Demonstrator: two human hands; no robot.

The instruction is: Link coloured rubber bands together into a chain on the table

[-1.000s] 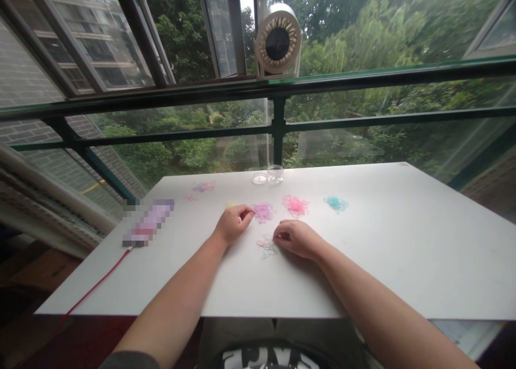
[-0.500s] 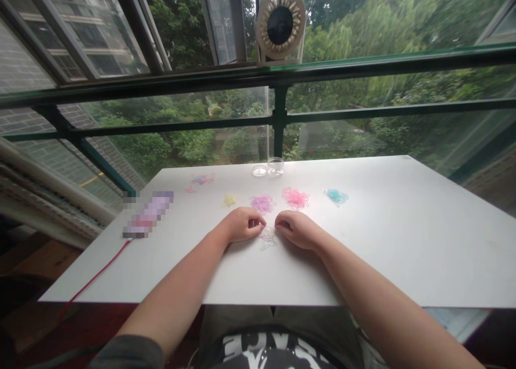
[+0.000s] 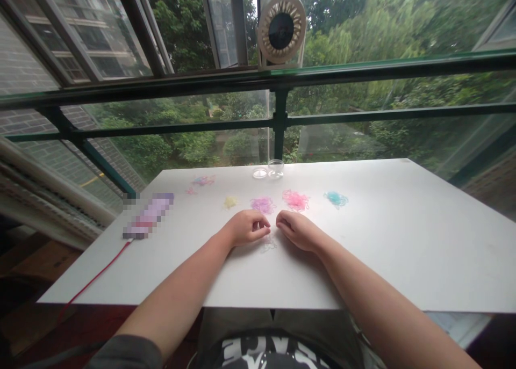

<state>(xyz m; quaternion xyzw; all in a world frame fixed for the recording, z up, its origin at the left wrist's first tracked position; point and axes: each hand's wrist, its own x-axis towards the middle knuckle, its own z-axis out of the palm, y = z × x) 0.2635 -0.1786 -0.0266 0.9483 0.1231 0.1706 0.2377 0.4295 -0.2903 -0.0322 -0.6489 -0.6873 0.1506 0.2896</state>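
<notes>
My left hand (image 3: 249, 228) rests on the white table (image 3: 382, 251), its thumb and index finger drawn together above a small heap of clear rubber bands (image 3: 269, 244). Facing it, my right hand (image 3: 297, 230) is closed, fingers curled in and tips pressed together. A small gap separates the two hands. Whatever is pinched in either one is too small to make out. Just beyond them lie a purple heap of rubber bands (image 3: 263, 204) and a pink heap (image 3: 296, 200). A yellow heap (image 3: 230, 201) sits to the left, a teal heap (image 3: 336, 198) to the right.
Mixed-colour bands (image 3: 203, 180) lie at the back left. A clear round container (image 3: 276, 169) and its lid (image 3: 260, 173) stand by the far edge. On the left is a blurred-out phone-like object (image 3: 149, 216) with a red cable (image 3: 97, 276). A fan (image 3: 281, 29) sits above the railing (image 3: 181, 84).
My left hand has shifted slightly right, toward my right hand, and covers more of the clear bands. My right hand has barely moved. The view has tilted up a little.
</notes>
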